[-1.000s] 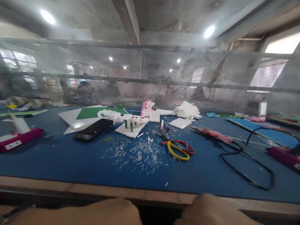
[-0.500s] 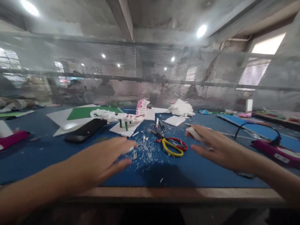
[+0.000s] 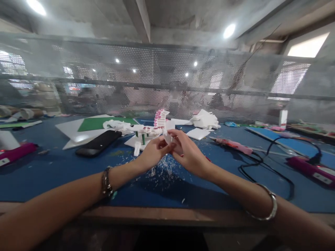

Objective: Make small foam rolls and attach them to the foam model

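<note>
My left hand [image 3: 152,152] and my right hand [image 3: 188,153] meet above the middle of the blue mat. Their fingertips are closed on a thin white piece [image 3: 169,136], which looks like paper or foam sheet; fingers cover its lower part. Just behind them, a small white model with green legs [image 3: 143,138] and pink-tipped strips [image 3: 160,118] stands on a white sheet. Small white shavings [image 3: 163,172] lie scattered below my hands. Most of the pliers is hidden behind my right hand, with only a bit of red handle [image 3: 208,158] showing.
A black phone [image 3: 99,143] lies at left, near green and white sheets [image 3: 90,124]. White scraps [image 3: 204,119] are piled at the back. To the right lie a pink corded tool [image 3: 234,145], its black cable [image 3: 258,162] and a purple device [image 3: 310,170]. A mesh screen stands behind.
Both hands have moved inward from apart over the mat and now meet at a white piece. The pink tool, earlier behind my right hand, is uncovered, while the pliers are mostly hidden.
</note>
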Demonstrator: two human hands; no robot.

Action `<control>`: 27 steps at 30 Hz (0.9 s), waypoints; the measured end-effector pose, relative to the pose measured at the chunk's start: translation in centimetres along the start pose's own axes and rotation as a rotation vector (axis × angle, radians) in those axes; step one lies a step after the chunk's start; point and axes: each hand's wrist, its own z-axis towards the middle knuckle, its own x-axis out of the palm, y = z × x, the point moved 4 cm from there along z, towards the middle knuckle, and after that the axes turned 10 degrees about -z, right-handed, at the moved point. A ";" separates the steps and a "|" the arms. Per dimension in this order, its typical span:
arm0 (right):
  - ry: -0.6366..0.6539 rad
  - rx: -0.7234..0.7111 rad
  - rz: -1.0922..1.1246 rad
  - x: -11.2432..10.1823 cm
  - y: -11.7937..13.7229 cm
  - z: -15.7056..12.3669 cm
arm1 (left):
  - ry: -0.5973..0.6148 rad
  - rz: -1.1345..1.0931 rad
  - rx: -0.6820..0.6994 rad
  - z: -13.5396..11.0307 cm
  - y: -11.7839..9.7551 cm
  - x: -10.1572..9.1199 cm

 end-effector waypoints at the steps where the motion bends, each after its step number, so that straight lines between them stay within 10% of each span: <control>1: -0.027 0.043 0.037 0.1 -0.2 -0.2 | -0.011 -0.023 0.014 0.1 0.2 -0.2; 18: 0.181 0.668 0.904 1.6 -2.4 -1.0 | -0.087 -0.211 -0.032 -0.2 0.8 -1.7; 27: 0.201 0.574 0.835 1.7 -3.1 -1.3 | -0.110 -0.040 0.056 0.0 0.6 -2.4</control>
